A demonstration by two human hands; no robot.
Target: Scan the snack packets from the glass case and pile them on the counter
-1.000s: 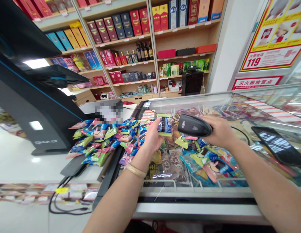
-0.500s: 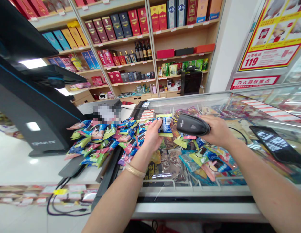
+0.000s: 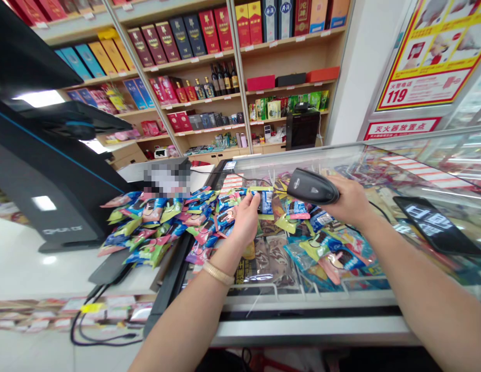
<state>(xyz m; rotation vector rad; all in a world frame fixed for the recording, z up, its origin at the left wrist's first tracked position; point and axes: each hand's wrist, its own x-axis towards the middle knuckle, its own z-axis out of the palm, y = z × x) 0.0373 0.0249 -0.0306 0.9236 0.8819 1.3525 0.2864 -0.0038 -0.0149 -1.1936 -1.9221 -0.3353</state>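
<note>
My left hand (image 3: 246,219) is closed on a small blue-and-yellow snack packet (image 3: 265,201), held upright above the glass freezer lid (image 3: 341,155). My right hand (image 3: 348,199) grips a black barcode scanner (image 3: 312,187), whose head points left toward the packet, a short gap away. A gold bracelet sits on my left wrist. More loose packets (image 3: 321,245) lie on the glass under both hands.
A heap of colourful snack packets (image 3: 158,222) covers the counter to the left, beside a black till terminal (image 3: 50,181). A black phone (image 3: 434,225) lies on the glass at right. Shelves of boxed goods and bottles (image 3: 209,62) stand behind.
Both hands have shifted slightly up and away. The scanner now sits a little higher than the packet, and the view has tilted down a bit.
</note>
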